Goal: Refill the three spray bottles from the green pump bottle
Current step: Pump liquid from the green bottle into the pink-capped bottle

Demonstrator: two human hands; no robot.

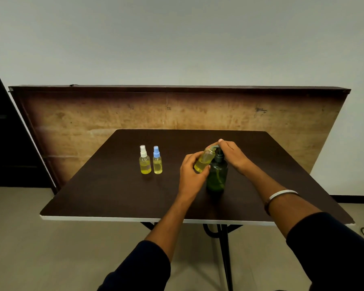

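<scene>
Toward the middle of the dark table (105,192), slightly right of centre, the green pump bottle (217,175) stands upright. The right hand (232,154) is laid over its pump head, fingers bent down across the top; the pump head is mostly hidden beneath them, so only its pale spout tip can be made out. The left hand (192,171) is raised just left of the pump bottle, and its fingers and thumb are curled round an uncapped spray bottle (205,161), which is held tilted with its open neck up against the spout. Yellow liquid is seen in the lower part of this held bottle. Whether liquid is passing from the spout cannot be told. Nearer the far left part of the table, two more spray bottles stand upright side by side, close but apart: a white-capped spray bottle (144,160) and a blue-capped spray bottle (157,161), each partly filled with yellow liquid. Both forearms are extended over the near edge, and a pale bangle (282,195) is worn on the right wrist.
</scene>
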